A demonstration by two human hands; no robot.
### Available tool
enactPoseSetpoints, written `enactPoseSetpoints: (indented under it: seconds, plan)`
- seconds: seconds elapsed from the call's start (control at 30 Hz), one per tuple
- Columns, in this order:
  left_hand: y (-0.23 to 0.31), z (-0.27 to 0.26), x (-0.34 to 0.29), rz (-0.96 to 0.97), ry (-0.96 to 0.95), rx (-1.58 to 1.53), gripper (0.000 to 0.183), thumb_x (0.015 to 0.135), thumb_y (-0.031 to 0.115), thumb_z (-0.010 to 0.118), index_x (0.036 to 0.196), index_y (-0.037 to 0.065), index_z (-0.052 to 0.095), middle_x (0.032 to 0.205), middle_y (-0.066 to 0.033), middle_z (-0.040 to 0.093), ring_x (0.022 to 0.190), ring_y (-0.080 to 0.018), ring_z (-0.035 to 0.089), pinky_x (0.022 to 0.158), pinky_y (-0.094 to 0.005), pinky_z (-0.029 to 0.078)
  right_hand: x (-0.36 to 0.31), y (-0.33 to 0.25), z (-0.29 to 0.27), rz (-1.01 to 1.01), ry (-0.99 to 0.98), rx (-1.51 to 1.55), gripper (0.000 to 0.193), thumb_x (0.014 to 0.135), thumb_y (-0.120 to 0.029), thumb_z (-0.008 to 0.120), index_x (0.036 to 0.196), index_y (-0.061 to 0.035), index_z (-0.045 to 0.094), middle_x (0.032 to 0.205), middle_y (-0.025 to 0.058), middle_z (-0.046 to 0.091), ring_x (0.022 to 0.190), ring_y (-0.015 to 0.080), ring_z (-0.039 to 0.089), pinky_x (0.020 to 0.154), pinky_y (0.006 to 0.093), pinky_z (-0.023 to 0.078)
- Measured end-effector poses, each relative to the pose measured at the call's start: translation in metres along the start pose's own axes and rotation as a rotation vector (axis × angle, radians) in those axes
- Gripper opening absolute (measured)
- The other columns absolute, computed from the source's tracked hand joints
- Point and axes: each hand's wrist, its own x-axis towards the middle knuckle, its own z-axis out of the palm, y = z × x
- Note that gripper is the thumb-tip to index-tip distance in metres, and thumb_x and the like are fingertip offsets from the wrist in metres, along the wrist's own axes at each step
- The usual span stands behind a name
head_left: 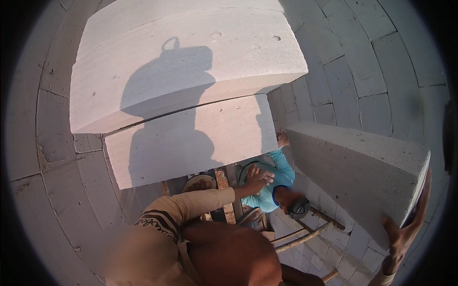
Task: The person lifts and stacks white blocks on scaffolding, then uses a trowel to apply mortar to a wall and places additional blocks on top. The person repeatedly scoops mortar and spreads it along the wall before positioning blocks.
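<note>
Grey block (353, 178) clamped in R hand (403, 236), L hand (257, 182) loose

We're looking down, block over on the R side of view, its long upper edge slanting from near centre out toward the R rim. R hand's got the near end: thumb pressed on the broad side face, fingers stretched along the sunlit end. Hands well apart, btw. L hand is out mid-view, beige sleeve (205, 202) behind it, fingers partly spread, nothing visible in them; it's in front of a co-worker's turquoise shirt (285, 174), and whether it touches the cloth, can't tell.

Co-worker's down below, dark cap (299, 208) showing, and one co-worker's hand (282, 138) is right up at the far end of the grey block; grip details too small to call.

Up top, it's an upper pale block (253, 38) w/ a lower pale block (234, 124) just below it in view, thin dark gap b/w them. Head-and-shoulders shadow (167, 95) falls across both. Below those, a round basin (189, 180) w/ brownish bits inside, next to a rough wooden plank (222, 183). Lower R of centre, thin poles (305, 239) meet at angles. Grey block wall (405, 71) runs round both sides, joints curving w/ the fisheye.
</note>
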Motion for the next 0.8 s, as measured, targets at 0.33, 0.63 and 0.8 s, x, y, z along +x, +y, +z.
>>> enactPoseSetpoints:
  seconds: [0.33, 0.63, 0.8]
  plan:
    - [0.062, 0.165, 0.113, 0.273, -0.400, -0.608, 0.059, 0.105, 0.040, 0.058, 0.156, 0.017, 0.040, 0.153, -0.0054, 0.048, 0.135, -0.0215, 0.051, 0.108, -0.0434, 0.046, -0.020, -0.028, -0.082, 0.174, 0.156, -0.089, 0.099, 0.065, -0.039, 0.076, 0.152, -0.0078, 0.040, 0.141, 0.0209, 0.052, 0.127, 0.0395, 0.053, 0.103, 0.0571, 0.046]
    - [0.186, -0.049, -0.153, 0.290, 0.234, -0.756, 0.052, 0.106, 0.044, 0.048, 0.137, 0.003, 0.058, 0.127, -0.0120, 0.067, 0.113, -0.0238, 0.068, 0.096, -0.0416, 0.056, 0.016, 0.040, -0.033, 0.132, 0.157, 0.272, 0.080, 0.077, -0.041, 0.070, 0.144, -0.0034, 0.048, 0.131, 0.0196, 0.059, 0.119, 0.0350, 0.059, 0.096, 0.0499, 0.051]
    - [0.203, -0.076, -0.342, 0.531, 0.693, -0.873, 0.052, 0.108, 0.039, 0.044, 0.143, 0.001, 0.050, 0.131, -0.0129, 0.064, 0.113, -0.0270, 0.068, 0.093, -0.0409, 0.059, 0.067, 0.096, 0.052, 0.150, 0.027, 0.647, 0.070, 0.083, -0.041, 0.066, 0.139, -0.0010, 0.053, 0.126, 0.0189, 0.062, 0.114, 0.0324, 0.062, 0.092, 0.0458, 0.053]
